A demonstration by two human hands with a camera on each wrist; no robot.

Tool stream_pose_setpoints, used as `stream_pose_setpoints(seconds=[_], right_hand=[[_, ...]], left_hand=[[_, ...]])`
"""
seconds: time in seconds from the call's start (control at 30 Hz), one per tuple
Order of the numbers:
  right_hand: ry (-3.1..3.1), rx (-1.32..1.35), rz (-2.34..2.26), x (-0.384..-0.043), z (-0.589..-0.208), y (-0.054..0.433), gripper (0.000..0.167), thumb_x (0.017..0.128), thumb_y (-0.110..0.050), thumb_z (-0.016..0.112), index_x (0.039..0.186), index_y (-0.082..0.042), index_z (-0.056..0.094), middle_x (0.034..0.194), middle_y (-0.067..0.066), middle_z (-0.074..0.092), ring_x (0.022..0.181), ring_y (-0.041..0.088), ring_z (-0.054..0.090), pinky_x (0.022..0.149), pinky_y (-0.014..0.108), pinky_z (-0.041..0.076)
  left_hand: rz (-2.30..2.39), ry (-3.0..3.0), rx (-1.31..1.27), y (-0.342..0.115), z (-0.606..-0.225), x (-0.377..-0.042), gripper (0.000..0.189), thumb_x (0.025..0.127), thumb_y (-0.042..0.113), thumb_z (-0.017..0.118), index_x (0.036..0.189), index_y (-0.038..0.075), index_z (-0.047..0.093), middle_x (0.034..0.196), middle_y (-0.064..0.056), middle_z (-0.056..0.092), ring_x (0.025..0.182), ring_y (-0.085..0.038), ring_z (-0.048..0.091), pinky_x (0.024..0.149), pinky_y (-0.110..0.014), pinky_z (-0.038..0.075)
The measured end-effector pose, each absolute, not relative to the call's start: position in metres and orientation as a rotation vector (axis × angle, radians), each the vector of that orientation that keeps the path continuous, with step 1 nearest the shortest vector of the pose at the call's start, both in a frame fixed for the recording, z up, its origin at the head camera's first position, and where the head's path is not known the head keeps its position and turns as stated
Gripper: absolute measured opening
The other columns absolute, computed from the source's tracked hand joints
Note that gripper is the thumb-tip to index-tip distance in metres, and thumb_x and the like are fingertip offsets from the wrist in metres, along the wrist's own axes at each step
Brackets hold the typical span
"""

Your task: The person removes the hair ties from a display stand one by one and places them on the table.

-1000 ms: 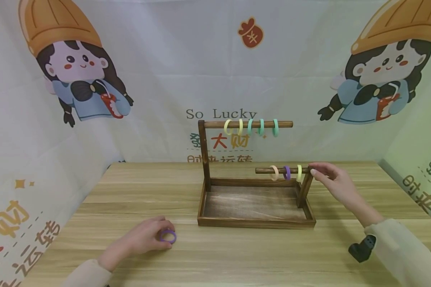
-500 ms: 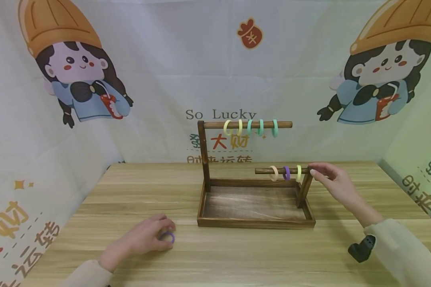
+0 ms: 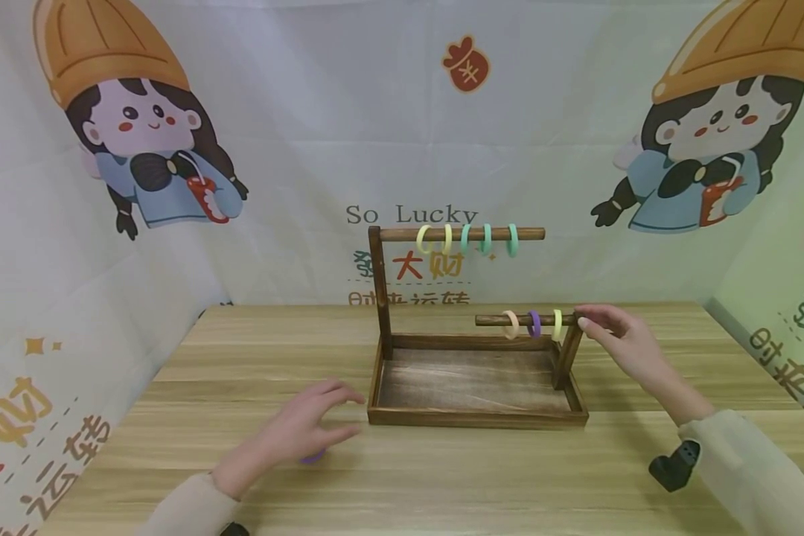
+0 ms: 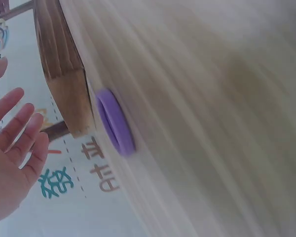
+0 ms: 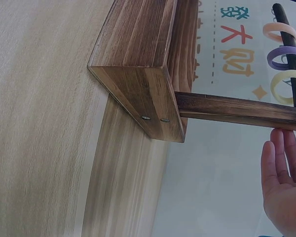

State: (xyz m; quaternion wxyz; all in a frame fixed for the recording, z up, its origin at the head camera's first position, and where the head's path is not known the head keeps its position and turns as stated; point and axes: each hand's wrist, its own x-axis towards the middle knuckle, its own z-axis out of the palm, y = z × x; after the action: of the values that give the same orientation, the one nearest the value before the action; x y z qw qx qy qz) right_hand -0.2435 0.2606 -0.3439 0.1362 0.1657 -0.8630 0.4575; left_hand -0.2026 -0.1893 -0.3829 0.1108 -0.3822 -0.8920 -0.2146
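Note:
My left hand [image 3: 308,420] hovers over the table left of the rack, fingers and thumb spread apart, holding nothing. A purple ring [image 4: 117,123] lies on the table below it; in the head view the hand covers most of it. My right hand [image 3: 626,342] pinches the top of the short post of the dark wooden rack [image 3: 476,418]. On its upper bar [image 3: 532,234] hang two yellow rings [image 3: 447,238] and three green rings [image 3: 513,240]. The lower bar [image 3: 487,320] carries a peach ring [image 5: 278,30], a second purple ring [image 5: 284,50] and a pale yellow ring [image 5: 281,84].
The rack's tray [image 3: 469,380] has a low rim all round. Wood-grain table [image 3: 482,484] surrounds it. A printed cloth [image 3: 321,149] hangs behind and at both sides. A black device [image 3: 674,466] sits at the right sleeve.
My left hand has let go of the purple ring, opened its fingers and moved right and slightly up toward the rack. The right hand stays on the post.

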Motion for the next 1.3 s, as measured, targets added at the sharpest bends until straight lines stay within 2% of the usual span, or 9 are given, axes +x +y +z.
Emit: stream_pose_setpoints(seconds=[0.33, 0.6, 0.97, 1.2, 1.3], right_hand=[[-2.506, 0.462, 1.318, -0.243, -0.343, 0.260, 0.038, 0.093, -0.024, 0.047, 0.120, 0.002, 0.050, 0.113, 0.017, 0.053, 0.091, -0.003, 0.048, 0.072, 0.015, 0.042], [-2.503, 0.466, 1.327, -0.242, -0.342, 0.260, 0.037, 0.093, -0.023, 0.047, 0.120, 0.001, 0.050, 0.114, 0.017, 0.053, 0.092, -0.004, 0.047, 0.072, 0.014, 0.042], [-2.491, 0.484, 1.337, -0.243, -0.345, 0.261, 0.036, 0.093, -0.021, 0.047, 0.120, 0.002, 0.050, 0.113, 0.017, 0.052, 0.092, -0.004, 0.048, 0.071, 0.014, 0.042], [-2.492, 0.485, 1.337, -0.244, -0.345, 0.261, 0.036, 0.093, -0.021, 0.047, 0.120, 0.003, 0.050, 0.114, 0.017, 0.052, 0.091, -0.004, 0.048, 0.071, 0.014, 0.042], [-2.492, 0.484, 1.337, -0.243, -0.344, 0.260, 0.037, 0.093, -0.022, 0.047, 0.120, 0.003, 0.050, 0.114, 0.017, 0.052, 0.092, -0.004, 0.048, 0.072, 0.014, 0.042]], left_hand=[[-0.769, -2.563, -1.150, -0.159, -0.378, -0.209, 0.033, 0.082, 0.035, 0.062, 0.106, 0.012, 0.060, 0.104, 0.007, 0.055, 0.099, -0.011, 0.050, 0.085, -0.032, 0.042], [-0.854, -2.531, -1.221, -0.135, -0.376, -0.218, 0.030, 0.084, 0.031, 0.060, 0.106, 0.011, 0.059, 0.105, 0.003, 0.055, 0.099, -0.014, 0.051, 0.083, -0.031, 0.042], [-0.993, -2.583, -1.170, -0.111, -0.376, -0.227, 0.036, 0.083, 0.024, 0.062, 0.114, 0.009, 0.055, 0.106, 0.001, 0.054, 0.097, -0.014, 0.050, 0.081, -0.034, 0.043], [-1.208, -2.594, -1.138, -0.107, -0.378, -0.237, 0.036, 0.085, 0.019, 0.061, 0.117, 0.005, 0.052, 0.108, -0.011, 0.053, 0.098, -0.020, 0.051, 0.077, -0.037, 0.046], [-1.258, -2.597, -1.117, -0.105, -0.379, -0.241, 0.036, 0.086, 0.018, 0.060, 0.118, 0.005, 0.050, 0.108, -0.010, 0.052, 0.097, -0.022, 0.052, 0.075, -0.036, 0.047]])
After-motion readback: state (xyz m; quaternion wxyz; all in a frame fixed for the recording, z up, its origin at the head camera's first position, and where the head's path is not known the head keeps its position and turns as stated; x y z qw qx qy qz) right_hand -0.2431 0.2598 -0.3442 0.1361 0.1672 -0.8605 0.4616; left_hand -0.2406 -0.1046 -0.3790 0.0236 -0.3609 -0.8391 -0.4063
